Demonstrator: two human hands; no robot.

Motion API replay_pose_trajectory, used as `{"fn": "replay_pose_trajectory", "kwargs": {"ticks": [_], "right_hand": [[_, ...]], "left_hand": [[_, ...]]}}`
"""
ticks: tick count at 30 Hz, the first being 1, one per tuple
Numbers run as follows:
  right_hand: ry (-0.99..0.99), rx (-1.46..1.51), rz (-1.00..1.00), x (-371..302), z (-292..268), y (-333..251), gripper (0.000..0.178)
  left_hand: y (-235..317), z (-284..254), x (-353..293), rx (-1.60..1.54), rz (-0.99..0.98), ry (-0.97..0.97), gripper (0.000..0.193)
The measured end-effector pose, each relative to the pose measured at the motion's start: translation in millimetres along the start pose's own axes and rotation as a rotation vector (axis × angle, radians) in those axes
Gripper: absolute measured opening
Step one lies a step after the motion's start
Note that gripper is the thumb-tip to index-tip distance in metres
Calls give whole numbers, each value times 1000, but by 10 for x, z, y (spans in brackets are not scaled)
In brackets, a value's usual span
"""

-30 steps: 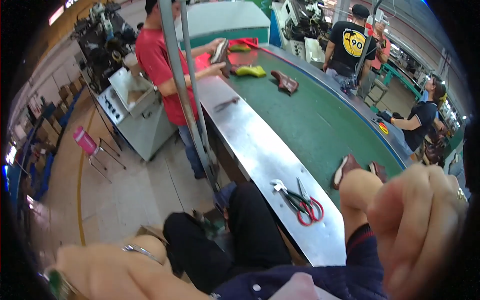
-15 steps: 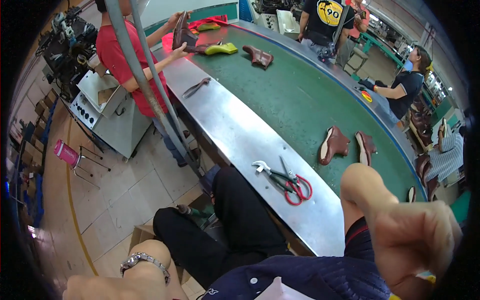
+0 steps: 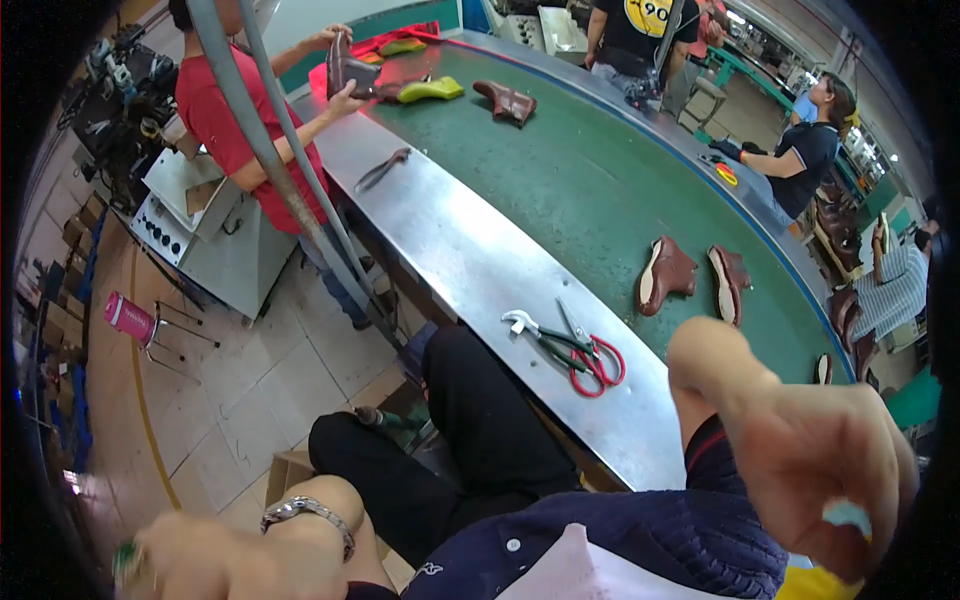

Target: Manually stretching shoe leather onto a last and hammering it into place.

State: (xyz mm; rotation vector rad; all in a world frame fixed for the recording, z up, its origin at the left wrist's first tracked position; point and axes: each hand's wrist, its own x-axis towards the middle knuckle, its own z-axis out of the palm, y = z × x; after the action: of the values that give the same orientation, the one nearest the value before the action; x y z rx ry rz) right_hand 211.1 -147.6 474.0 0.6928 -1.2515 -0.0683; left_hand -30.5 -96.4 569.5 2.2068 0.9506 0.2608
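Note:
At the lower left edge is my left hand (image 3: 225, 562), a metal-band watch (image 3: 308, 512) on its wrist. Its fingers are curled and blurred, and a small green-and-white bit shows beside them. My right hand (image 3: 825, 465) is raised at the right, fingers bent inward. A pale bluish-white patch (image 3: 848, 517) shows among those fingers; its kind is unclear. Nearest on the metal ledge (image 3: 460, 255) lie green-handled pliers (image 3: 545, 338) and red-handled scissors (image 3: 597, 367). Beyond my right hand, two brown shoes, one (image 3: 665, 277) left of the other (image 3: 729, 285), rest on the green belt.
A person in red (image 3: 225, 120) holds a dark shoe (image 3: 350, 70) at the far left. Near it are a yellow-green shoe form (image 3: 430, 89) and another brown shoe (image 3: 506, 102). A metal post (image 3: 270, 150) stands beside the ledge. Across the belt sits a person in dark clothes (image 3: 805, 155).
My left hand has risen into view and a green bit now shows at it. My right hand has turned slightly, showing more of the pale patch. The view has shifted a little.

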Motion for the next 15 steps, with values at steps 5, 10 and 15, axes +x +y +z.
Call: {"fn": "replay_pose_trajectory", "kwargs": {"ticks": [5,10,15], "right_hand": [[-120,-172,614,-433,-436,-85,21],[-145,-137,566,-371,-430,-32,19],[-139,-311,558,-434,-480,-149,16]], "left_hand": [[76,666,341,1067,18,555,23],[561,309,1451,871,218,679,21],[235,676,1050,534,614,648,22]]}}
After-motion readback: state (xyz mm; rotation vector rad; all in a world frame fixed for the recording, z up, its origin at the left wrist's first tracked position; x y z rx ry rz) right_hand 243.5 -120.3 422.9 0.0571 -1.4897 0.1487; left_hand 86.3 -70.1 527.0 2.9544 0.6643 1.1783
